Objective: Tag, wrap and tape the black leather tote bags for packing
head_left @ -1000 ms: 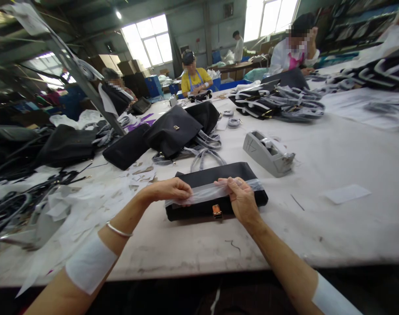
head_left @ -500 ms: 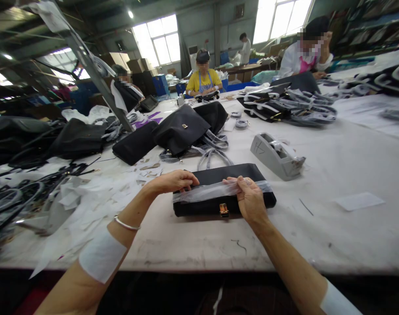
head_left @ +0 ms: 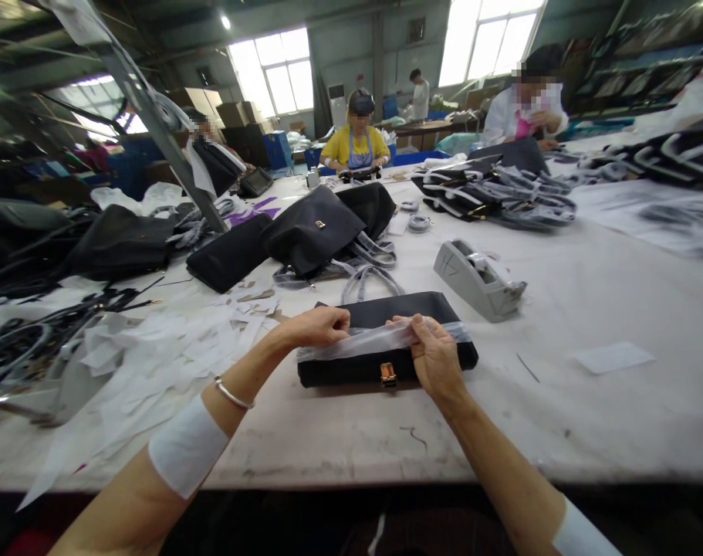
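A black handbag (head_left: 333, 376) lies on the table in front of me, with a gold-toned clasp (head_left: 389, 375) on its near side. Across it runs a translucent, film-like strip (head_left: 371, 341). My left hand (head_left: 322, 327) is at the strip's left part, fingers curled in and closed on it; the fingertips are hidden. Farther right, my right hand (head_left: 437, 355) pinches the same strip between thumb and fingers above the bag. Behind the bag stands its wrapped handle (head_left: 366, 279).
A grey tape dispenser (head_left: 478, 282) sits right of the bag. More black bags (head_left: 310, 232) are behind it, and paper scraps (head_left: 171, 355) litter the left. A slanted metal post (head_left: 154, 127) rises at left. Co-workers (head_left: 356, 143) sit across the table. A white paper piece (head_left: 614, 357) lies at right.
My left hand's fingers have curled in more tightly at the strip. My right hand keeps its pinch. The whole view has shifted slightly.
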{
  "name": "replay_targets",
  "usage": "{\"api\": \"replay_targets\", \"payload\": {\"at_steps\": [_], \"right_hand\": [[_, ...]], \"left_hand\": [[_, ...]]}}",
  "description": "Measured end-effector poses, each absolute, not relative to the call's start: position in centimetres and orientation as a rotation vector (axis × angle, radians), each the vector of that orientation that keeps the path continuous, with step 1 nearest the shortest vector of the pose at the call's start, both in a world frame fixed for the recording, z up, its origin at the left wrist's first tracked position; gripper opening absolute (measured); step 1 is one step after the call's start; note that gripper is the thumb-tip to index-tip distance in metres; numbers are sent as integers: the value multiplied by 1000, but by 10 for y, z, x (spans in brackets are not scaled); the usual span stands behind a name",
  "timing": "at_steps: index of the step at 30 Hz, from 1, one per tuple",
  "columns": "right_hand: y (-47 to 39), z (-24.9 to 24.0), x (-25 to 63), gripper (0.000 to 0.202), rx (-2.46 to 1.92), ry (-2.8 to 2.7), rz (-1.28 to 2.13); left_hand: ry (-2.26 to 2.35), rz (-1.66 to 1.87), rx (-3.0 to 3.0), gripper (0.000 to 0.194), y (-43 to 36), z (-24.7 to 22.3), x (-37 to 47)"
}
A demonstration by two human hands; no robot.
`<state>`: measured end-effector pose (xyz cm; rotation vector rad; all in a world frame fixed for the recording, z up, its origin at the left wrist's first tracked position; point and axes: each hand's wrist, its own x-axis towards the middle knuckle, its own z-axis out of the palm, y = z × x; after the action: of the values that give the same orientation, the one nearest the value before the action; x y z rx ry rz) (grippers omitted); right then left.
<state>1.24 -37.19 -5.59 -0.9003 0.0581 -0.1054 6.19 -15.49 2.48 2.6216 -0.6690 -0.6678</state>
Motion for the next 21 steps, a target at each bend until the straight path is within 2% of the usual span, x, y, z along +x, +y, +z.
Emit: {"api": "replay_targets", "payload": {"at_steps": [8,14,21], "right_hand": [[-377,-55,12,39,-1072,73,-136],[-407,-47,8,37,-1838,94,-327],[-421,-29,3,37,-2219,-106,-568]], "left_hand": [[-848,-675,2627,16,-142,27,50],[-952,-722,2645,14,-136,26,57],[-1016,-776,2567,11,-131,29,61]]}}
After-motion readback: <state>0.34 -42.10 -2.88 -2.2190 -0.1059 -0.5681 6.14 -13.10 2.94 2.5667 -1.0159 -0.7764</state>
